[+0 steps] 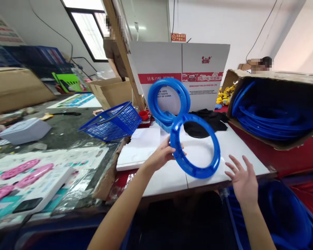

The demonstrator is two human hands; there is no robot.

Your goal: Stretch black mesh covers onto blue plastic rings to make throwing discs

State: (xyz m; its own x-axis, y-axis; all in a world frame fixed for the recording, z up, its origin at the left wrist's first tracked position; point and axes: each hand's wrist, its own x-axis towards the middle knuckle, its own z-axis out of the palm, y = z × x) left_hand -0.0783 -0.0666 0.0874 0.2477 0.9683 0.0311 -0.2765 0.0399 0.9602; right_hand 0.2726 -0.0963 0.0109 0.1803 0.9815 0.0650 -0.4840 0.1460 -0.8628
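Note:
A blue plastic ring (182, 161) is raised over the white work surface (169, 180), tilted, with its open middle showing. My left hand (163, 155) grips its left edge, fingers wrapped round the rim. To the right of the ring, my right hand (243, 180) is held up with its fingers spread and nothing in it. Behind the held ring, more blue rings (152, 99) stand upright together in a light blue holder (160, 125), leaning near a printed white carton (208, 64).
A cardboard box of blue rings (263, 126) lies on the right. Left are a blue basket (114, 121), white foam (127, 156) and pink parts (35, 175). A black cloth (210, 119) lies behind. A blue crate (232, 218) sits below right. Two people are in the background.

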